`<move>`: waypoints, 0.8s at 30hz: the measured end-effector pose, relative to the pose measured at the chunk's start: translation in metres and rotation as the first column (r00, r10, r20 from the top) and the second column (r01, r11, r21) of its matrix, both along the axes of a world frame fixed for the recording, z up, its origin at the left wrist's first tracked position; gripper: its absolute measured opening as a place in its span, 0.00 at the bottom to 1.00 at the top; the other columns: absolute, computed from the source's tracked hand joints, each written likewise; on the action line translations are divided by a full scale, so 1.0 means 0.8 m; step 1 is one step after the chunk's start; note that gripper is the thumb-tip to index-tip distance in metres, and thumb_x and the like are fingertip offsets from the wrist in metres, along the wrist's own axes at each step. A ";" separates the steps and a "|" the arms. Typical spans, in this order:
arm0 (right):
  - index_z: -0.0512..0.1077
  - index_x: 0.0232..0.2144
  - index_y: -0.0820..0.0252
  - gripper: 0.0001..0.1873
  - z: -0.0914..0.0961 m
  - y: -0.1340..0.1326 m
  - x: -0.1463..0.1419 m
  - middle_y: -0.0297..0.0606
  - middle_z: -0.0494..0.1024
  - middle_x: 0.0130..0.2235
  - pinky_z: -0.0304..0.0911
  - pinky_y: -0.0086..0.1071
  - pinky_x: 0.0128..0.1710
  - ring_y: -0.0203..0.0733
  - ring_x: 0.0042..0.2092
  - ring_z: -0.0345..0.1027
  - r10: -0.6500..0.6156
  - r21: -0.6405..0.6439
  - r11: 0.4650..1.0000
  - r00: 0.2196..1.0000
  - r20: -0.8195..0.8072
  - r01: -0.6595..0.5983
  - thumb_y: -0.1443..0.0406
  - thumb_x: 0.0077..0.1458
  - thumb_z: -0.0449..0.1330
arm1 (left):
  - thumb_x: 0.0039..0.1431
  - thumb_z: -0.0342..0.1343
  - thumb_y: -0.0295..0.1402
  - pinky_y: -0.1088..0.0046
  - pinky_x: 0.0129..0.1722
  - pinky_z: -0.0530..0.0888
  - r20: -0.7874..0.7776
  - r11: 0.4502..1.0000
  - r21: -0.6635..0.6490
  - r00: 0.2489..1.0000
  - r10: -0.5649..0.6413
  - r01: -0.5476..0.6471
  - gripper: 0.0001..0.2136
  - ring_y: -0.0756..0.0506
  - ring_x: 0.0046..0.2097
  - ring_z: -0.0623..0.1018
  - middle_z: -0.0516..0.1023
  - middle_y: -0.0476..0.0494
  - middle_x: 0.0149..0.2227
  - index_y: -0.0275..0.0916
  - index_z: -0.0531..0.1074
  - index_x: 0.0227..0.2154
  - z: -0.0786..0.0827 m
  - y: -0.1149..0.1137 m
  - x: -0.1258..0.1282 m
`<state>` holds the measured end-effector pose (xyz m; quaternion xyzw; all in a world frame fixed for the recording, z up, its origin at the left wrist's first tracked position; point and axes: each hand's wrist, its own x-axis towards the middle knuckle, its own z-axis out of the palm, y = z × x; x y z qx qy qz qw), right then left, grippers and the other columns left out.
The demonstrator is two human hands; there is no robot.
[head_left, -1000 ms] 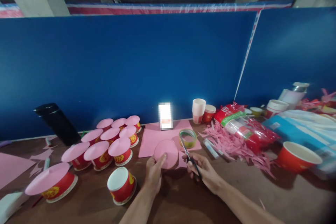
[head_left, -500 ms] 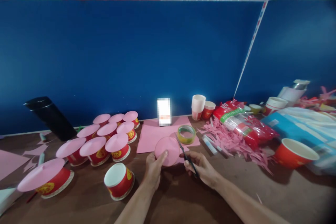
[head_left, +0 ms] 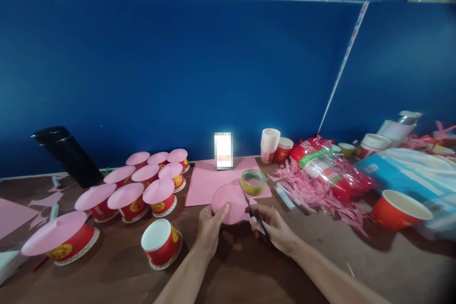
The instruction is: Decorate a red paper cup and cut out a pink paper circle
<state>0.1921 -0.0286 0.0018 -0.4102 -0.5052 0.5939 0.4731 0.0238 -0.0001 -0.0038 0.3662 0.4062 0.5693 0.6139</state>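
My left hand (head_left: 210, 229) grips a pink paper disc (head_left: 232, 199) by its lower left edge, thumb on top. In my right hand (head_left: 272, 225) is a pair of dark scissors (head_left: 257, 216), its blades pointing up and away along the disc's right edge. Whether the blades touch the paper I cannot tell. A bit of pink paper shows below the disc near the right fingers. Just beyond the disc lie a roll of yellowish clear tape (head_left: 253, 182) and a pink paper sheet (head_left: 203, 183).
Upside-down red cups topped with pink paper cones (head_left: 128, 195) stand at left; one bare cup (head_left: 161, 243) is nearer. A black flask (head_left: 66, 154) stands behind. To the right are pink scraps (head_left: 313, 192), a red bag of cups (head_left: 331, 164) and an orange-red cup (head_left: 402, 209). A blue partition (head_left: 213, 66) rises behind.
The view has shifted slightly. Both hands, the pink disc and the scissors keep nearly the same position, with the disc moved very slightly to the right.
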 end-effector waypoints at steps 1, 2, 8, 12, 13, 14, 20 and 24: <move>0.69 0.37 0.62 0.22 0.000 0.000 0.000 0.29 0.67 0.21 0.54 0.22 0.17 0.28 0.20 0.59 0.000 -0.001 1.000 1.000 0.000 0.000 0.54 0.43 0.63 | 0.41 0.63 0.38 0.70 0.30 0.71 -0.001 1.000 -0.003 1.000 0.002 -0.002 0.15 0.45 0.27 0.76 0.78 0.41 0.25 0.29 0.75 0.29 0.000 0.000 0.000; 0.69 0.37 0.62 0.22 0.000 0.000 0.000 0.30 0.67 0.21 0.54 0.22 0.17 0.28 0.20 0.59 -0.001 -0.002 1.000 1.000 -0.001 0.001 0.54 0.43 0.63 | 0.41 0.63 0.38 0.70 0.30 0.71 -0.003 1.000 -0.005 1.000 0.003 -0.003 0.15 0.45 0.27 0.76 0.78 0.41 0.25 0.29 0.75 0.29 -0.001 0.000 0.000; 0.69 0.38 0.62 0.22 0.001 -0.001 -0.002 0.30 0.67 0.21 0.52 0.21 0.16 0.29 0.20 0.59 -0.003 -0.010 1.000 1.000 -0.008 0.003 0.54 0.43 0.63 | 0.41 0.63 0.38 0.71 0.29 0.71 -0.009 1.000 0.004 1.000 0.017 -0.017 0.16 0.45 0.27 0.75 0.78 0.40 0.26 0.29 0.75 0.30 -0.003 0.001 0.000; 0.69 0.38 0.62 0.22 0.003 -0.002 -0.001 0.30 0.67 0.21 0.53 0.21 0.17 0.28 0.20 0.60 0.002 -0.008 1.000 1.000 -0.002 -0.002 0.54 0.43 0.63 | 0.41 0.63 0.38 0.72 0.28 0.71 -0.008 1.000 0.004 1.000 -0.001 0.001 0.16 0.46 0.26 0.75 0.78 0.40 0.25 0.29 0.75 0.30 -0.005 0.002 0.000; 0.69 0.38 0.62 0.22 0.003 -0.002 -0.001 0.30 0.67 0.22 0.53 0.21 0.17 0.28 0.20 0.60 0.005 -0.004 1.000 1.000 0.000 -0.005 0.54 0.43 0.63 | 0.41 0.63 0.38 0.72 0.28 0.70 -0.015 1.000 0.002 1.000 0.000 0.000 0.16 0.46 0.26 0.75 0.78 0.40 0.25 0.29 0.75 0.30 -0.005 0.002 -0.001; 0.69 0.38 0.62 0.23 0.004 -0.002 -0.001 0.30 0.67 0.21 0.53 0.21 0.16 0.29 0.20 0.59 0.007 -0.001 1.000 1.000 0.002 -0.007 0.54 0.43 0.63 | 0.41 0.63 0.38 0.72 0.28 0.71 -0.024 1.000 0.000 1.000 0.003 -0.003 0.16 0.45 0.26 0.75 0.78 0.40 0.25 0.29 0.75 0.30 -0.005 0.002 -0.001; 0.68 0.37 0.64 0.22 0.003 -0.002 -0.001 0.30 0.66 0.22 0.54 0.21 0.17 0.28 0.20 0.59 0.011 0.014 1.000 0.999 0.031 -0.012 0.54 0.44 0.62 | 0.43 0.61 0.38 0.70 0.31 0.71 -0.037 1.000 0.017 0.999 -0.010 0.011 0.16 0.45 0.28 0.76 0.78 0.40 0.27 0.29 0.75 0.31 -0.002 0.000 -0.001; 0.68 0.39 0.64 0.23 0.001 -0.001 0.000 0.30 0.67 0.22 0.54 0.21 0.18 0.28 0.20 0.59 0.008 0.006 1.000 1.000 0.017 -0.009 0.54 0.44 0.63 | 0.43 0.61 0.37 0.70 0.30 0.71 -0.027 1.000 0.023 1.000 -0.001 0.001 0.15 0.46 0.27 0.75 0.78 0.40 0.26 0.29 0.74 0.31 -0.003 0.000 -0.001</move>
